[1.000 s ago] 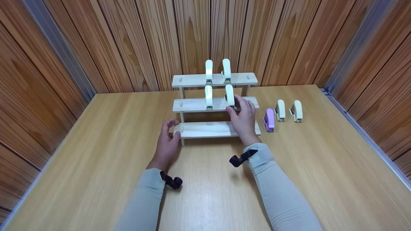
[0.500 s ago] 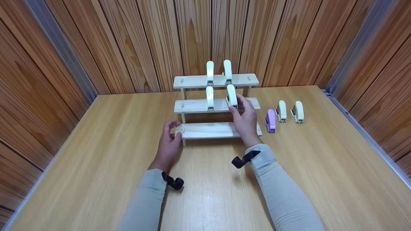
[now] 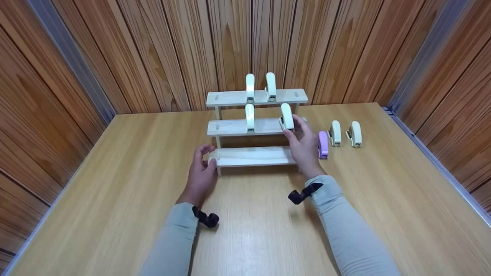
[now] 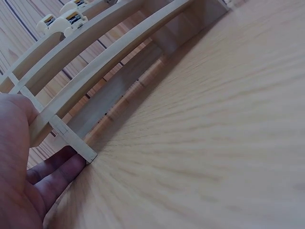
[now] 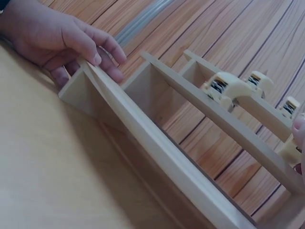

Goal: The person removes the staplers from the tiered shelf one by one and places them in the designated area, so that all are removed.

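Note:
A wooden three-tier display stand [image 3: 253,157] stands at the back middle of the table. My left hand [image 3: 199,172] grips the left end of its bottom shelf, thumb at the front edge and fingers round the side, as the right wrist view also shows. At the right part of the middle shelf, my right hand [image 3: 305,151] pinches a cream stapler [image 3: 287,117] between thumb and fingers. To its left on that shelf stands a second cream stapler [image 3: 249,119]. Two more, a left stapler [image 3: 250,88] and a right stapler [image 3: 271,87], are on the top shelf.
On the table right of the stand are a purple stapler [image 3: 323,145], partly behind my right hand, and two cream ones, a nearer stapler [image 3: 335,133] and a farther-right stapler [image 3: 355,134]. Wood-panelled walls [image 3: 184,53] enclose the table's back and sides.
My right hand has moved to the right along the middle shelf with the cream stapler, widening its distance from the other stapler there. The left hand has kept its grip on the stand.

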`<action>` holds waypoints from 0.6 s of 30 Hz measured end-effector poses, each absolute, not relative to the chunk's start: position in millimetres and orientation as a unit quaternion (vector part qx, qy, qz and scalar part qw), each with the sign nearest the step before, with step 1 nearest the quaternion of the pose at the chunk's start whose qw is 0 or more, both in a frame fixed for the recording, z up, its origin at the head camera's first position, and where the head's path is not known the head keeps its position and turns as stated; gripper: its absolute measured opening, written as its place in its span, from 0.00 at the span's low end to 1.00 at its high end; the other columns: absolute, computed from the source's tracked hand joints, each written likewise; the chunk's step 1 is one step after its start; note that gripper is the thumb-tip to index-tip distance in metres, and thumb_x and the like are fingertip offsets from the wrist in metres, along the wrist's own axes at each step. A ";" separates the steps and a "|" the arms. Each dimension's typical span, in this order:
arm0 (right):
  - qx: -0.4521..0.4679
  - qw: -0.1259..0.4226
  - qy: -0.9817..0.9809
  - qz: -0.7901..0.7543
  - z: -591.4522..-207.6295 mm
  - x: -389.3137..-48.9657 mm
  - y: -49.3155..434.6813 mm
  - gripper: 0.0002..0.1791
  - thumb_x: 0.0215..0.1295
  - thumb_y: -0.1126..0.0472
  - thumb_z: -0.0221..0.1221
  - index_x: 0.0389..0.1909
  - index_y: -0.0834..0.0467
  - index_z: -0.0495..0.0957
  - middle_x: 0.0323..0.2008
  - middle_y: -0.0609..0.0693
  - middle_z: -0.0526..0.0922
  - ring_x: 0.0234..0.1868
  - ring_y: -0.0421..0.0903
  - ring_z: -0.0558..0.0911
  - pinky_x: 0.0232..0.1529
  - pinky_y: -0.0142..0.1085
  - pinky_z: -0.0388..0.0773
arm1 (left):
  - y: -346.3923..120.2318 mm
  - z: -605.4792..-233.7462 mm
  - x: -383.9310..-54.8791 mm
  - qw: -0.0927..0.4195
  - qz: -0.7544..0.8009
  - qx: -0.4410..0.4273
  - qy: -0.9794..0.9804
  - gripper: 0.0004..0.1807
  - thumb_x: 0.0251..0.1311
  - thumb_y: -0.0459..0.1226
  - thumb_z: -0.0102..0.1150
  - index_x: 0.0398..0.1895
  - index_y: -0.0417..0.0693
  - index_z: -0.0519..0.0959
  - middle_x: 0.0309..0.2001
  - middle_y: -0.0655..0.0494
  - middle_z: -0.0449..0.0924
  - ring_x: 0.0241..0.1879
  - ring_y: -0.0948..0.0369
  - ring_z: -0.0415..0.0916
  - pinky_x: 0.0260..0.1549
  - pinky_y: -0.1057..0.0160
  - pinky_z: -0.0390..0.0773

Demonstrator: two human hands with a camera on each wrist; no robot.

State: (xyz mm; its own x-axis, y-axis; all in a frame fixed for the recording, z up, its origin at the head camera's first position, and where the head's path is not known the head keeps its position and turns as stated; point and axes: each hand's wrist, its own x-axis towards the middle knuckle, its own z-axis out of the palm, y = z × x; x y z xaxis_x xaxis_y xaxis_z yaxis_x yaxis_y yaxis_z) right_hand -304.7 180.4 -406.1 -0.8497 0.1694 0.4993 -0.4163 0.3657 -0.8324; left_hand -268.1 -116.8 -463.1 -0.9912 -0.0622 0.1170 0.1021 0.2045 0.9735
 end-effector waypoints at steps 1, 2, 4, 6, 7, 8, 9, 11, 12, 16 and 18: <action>0.085 0.268 -0.781 0.557 -407.0 -304.3 183.3 0.28 0.68 0.64 0.64 0.68 0.57 0.72 0.60 0.51 0.78 0.62 0.45 0.76 0.65 0.39 0.70 | -117.0 -463.4 -268.0 0.066 -0.630 -0.014 -0.773 0.25 0.76 0.40 0.48 0.72 0.60 0.60 0.67 0.64 0.65 0.50 0.53 0.72 0.53 0.55 0.75; 0.088 0.273 -0.781 0.555 -407.9 -303.6 186.1 0.28 0.68 0.63 0.64 0.68 0.56 0.72 0.59 0.50 0.79 0.61 0.44 0.76 0.65 0.40 0.70 | -117.3 -463.9 -268.1 0.069 -0.629 -0.015 -0.774 0.24 0.76 0.40 0.48 0.72 0.59 0.60 0.67 0.64 0.65 0.50 0.53 0.72 0.53 0.55 0.75; 0.090 0.284 -0.781 0.549 -410.0 -302.5 192.3 0.28 0.67 0.63 0.65 0.68 0.56 0.73 0.58 0.49 0.80 0.58 0.44 0.77 0.63 0.40 0.70 | -117.4 -464.3 -267.7 0.068 -0.629 -0.014 -0.774 0.24 0.76 0.40 0.48 0.72 0.60 0.60 0.67 0.64 0.65 0.51 0.53 0.72 0.54 0.55 0.74; 0.089 0.292 -0.782 0.543 -411.6 -301.6 199.2 0.27 0.67 0.63 0.65 0.67 0.57 0.73 0.57 0.50 0.80 0.57 0.45 0.77 0.63 0.41 0.69 | -117.6 -464.5 -267.5 0.067 -0.630 -0.015 -0.774 0.25 0.76 0.40 0.48 0.73 0.59 0.59 0.67 0.64 0.65 0.53 0.54 0.71 0.56 0.54 0.72; 0.087 0.293 -0.782 0.543 -412.3 -301.0 202.8 0.27 0.67 0.63 0.65 0.67 0.57 0.73 0.57 0.51 0.80 0.57 0.46 0.77 0.63 0.42 0.69 | -117.7 -464.7 -267.6 0.066 -0.631 -0.015 -0.773 0.25 0.76 0.40 0.48 0.73 0.58 0.59 0.67 0.64 0.65 0.54 0.54 0.71 0.57 0.54 0.72; 0.082 0.290 -0.782 0.545 -412.8 -300.1 206.3 0.27 0.67 0.63 0.65 0.67 0.57 0.73 0.58 0.51 0.80 0.59 0.46 0.76 0.64 0.43 0.69 | -117.8 -465.0 -267.8 0.065 -0.632 -0.015 -0.772 0.26 0.76 0.40 0.48 0.73 0.57 0.59 0.67 0.64 0.65 0.54 0.54 0.71 0.58 0.54 0.71; 0.079 0.286 -0.783 0.548 -413.4 -299.5 210.1 0.28 0.68 0.63 0.64 0.67 0.57 0.72 0.59 0.52 0.79 0.60 0.47 0.76 0.65 0.44 0.68 | -117.9 -465.1 -267.8 0.065 -0.631 -0.015 -0.773 0.26 0.76 0.40 0.48 0.73 0.58 0.59 0.67 0.64 0.65 0.55 0.54 0.70 0.59 0.54 0.70; 0.071 0.272 -0.781 0.558 -413.9 -298.2 217.4 0.28 0.69 0.61 0.64 0.68 0.57 0.71 0.61 0.52 0.77 0.64 0.47 0.74 0.68 0.46 0.66 | -118.3 -465.4 -268.4 0.065 -0.632 -0.016 -0.772 0.26 0.76 0.40 0.48 0.73 0.58 0.59 0.68 0.63 0.65 0.56 0.55 0.70 0.59 0.54 0.69; 0.068 0.264 -0.780 0.564 -414.1 -297.5 220.8 0.28 0.69 0.61 0.63 0.69 0.56 0.70 0.62 0.52 0.76 0.65 0.47 0.73 0.69 0.46 0.65 | -118.4 -465.7 -268.8 0.066 -0.632 -0.016 -0.772 0.26 0.76 0.41 0.48 0.73 0.58 0.59 0.68 0.63 0.65 0.55 0.55 0.70 0.59 0.54 0.70; 0.066 0.257 -0.778 0.569 -415.9 -296.2 234.3 0.29 0.70 0.60 0.62 0.70 0.56 0.69 0.64 0.53 0.75 0.68 0.48 0.71 0.71 0.44 0.64 | -119.1 -465.6 -269.8 0.068 -0.632 -0.019 -0.771 0.26 0.75 0.41 0.49 0.73 0.58 0.59 0.68 0.62 0.65 0.55 0.55 0.71 0.58 0.53 0.71; 0.064 0.266 -0.782 0.560 -417.1 -295.4 240.6 0.29 0.70 0.61 0.62 0.70 0.57 0.69 0.64 0.54 0.75 0.68 0.47 0.71 0.70 0.40 0.66 | -119.2 -465.5 -270.0 0.067 -0.633 -0.018 -0.771 0.26 0.75 0.41 0.49 0.73 0.57 0.59 0.67 0.63 0.65 0.55 0.55 0.71 0.58 0.53 0.71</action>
